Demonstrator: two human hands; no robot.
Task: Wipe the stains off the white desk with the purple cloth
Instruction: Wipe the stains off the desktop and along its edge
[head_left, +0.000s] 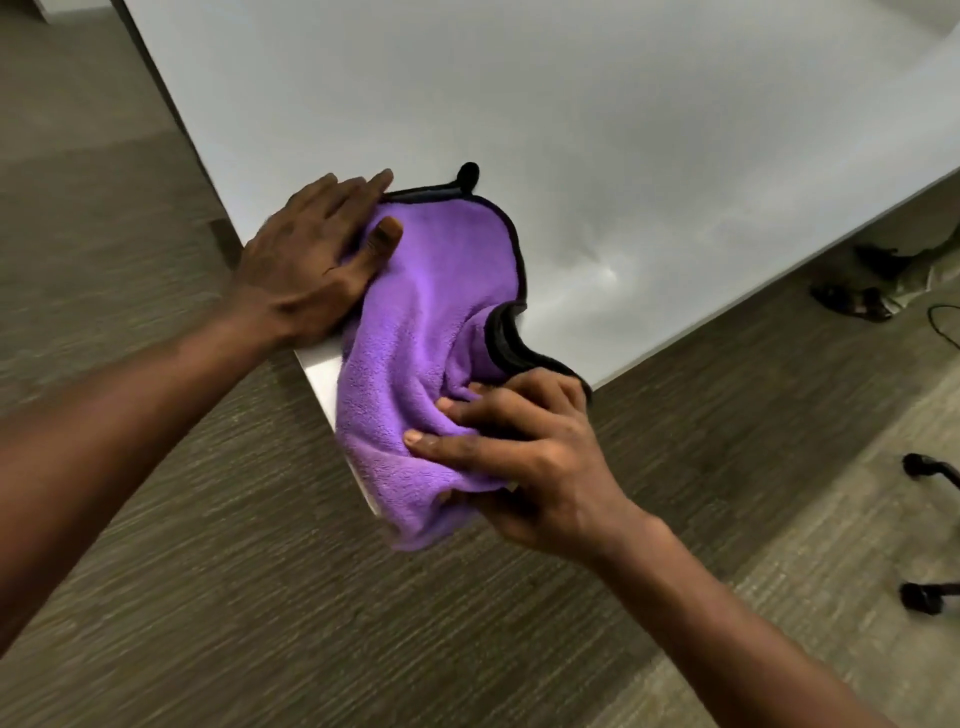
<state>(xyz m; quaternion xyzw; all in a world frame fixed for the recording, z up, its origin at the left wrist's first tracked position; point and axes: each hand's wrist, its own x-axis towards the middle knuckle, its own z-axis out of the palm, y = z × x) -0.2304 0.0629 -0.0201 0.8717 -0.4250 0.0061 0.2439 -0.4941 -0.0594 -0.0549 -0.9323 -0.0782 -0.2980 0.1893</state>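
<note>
The purple cloth, edged in black with a small black loop, lies bunched over the near corner of the white desk and hangs past its edge. My left hand rests flat on the cloth's left side at the desk's edge, fingers spread and thumb on the fabric. My right hand grips the cloth's lower bunched part below the desk corner, fingers curled into the folds. Faint smudges show on the desk just right of the cloth.
Grey-brown carpet surrounds the desk. Dark sandals and a cable lie on the floor under the desk's right edge. Black chair casters stand at the far right.
</note>
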